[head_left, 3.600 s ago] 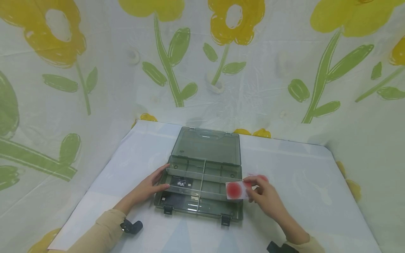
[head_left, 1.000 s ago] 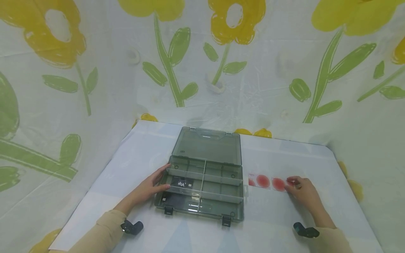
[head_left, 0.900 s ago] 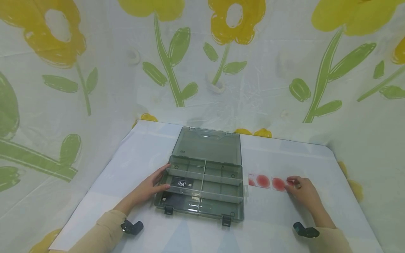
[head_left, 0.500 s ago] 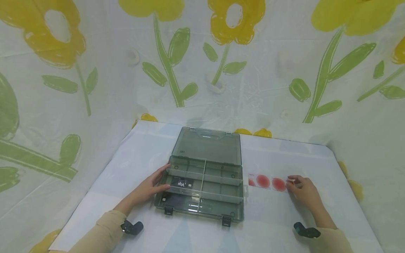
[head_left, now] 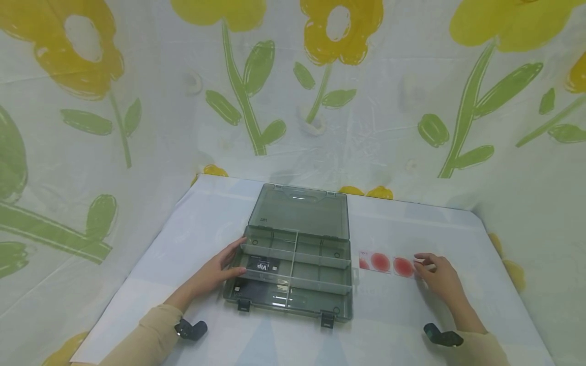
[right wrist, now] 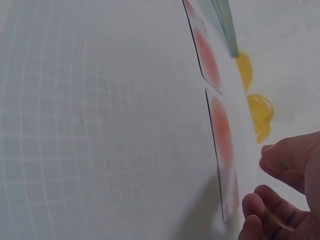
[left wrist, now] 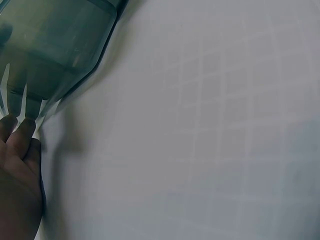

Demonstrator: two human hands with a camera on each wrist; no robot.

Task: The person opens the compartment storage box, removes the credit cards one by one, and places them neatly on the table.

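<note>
A grey-green see-through divided plastic box [head_left: 320, 300] lies with its lid [head_left: 299, 211] swung back. My left hand [head_left: 215, 267] rests against the box's left side, thumb and fingers spread along the edge; in the left wrist view several fingertips touch its wall. A black "Vip" card [head_left: 263, 265] lies in the middle left compartment and a dark card [head_left: 256, 292] in the front left one. On the table, right of the box, two white cards with red circles lie in a row, the nearer card [right wrist: 222, 135] beside my right hand [head_left: 440, 277]. That hand's fingers are loosely bent and apart from the card.
The box has two black latches on its front, such as the right latch [head_left: 327, 320]. The farther red-circle card [head_left: 375, 262] lies close to the box's right side. A flower-printed curtain [head_left: 389, 117] stands behind and beside the white table [head_left: 412, 325].
My right hand carried a red-circle card from above the box's right side to the table beside the other one, then let go and drew slightly away. My left hand stayed put.
</note>
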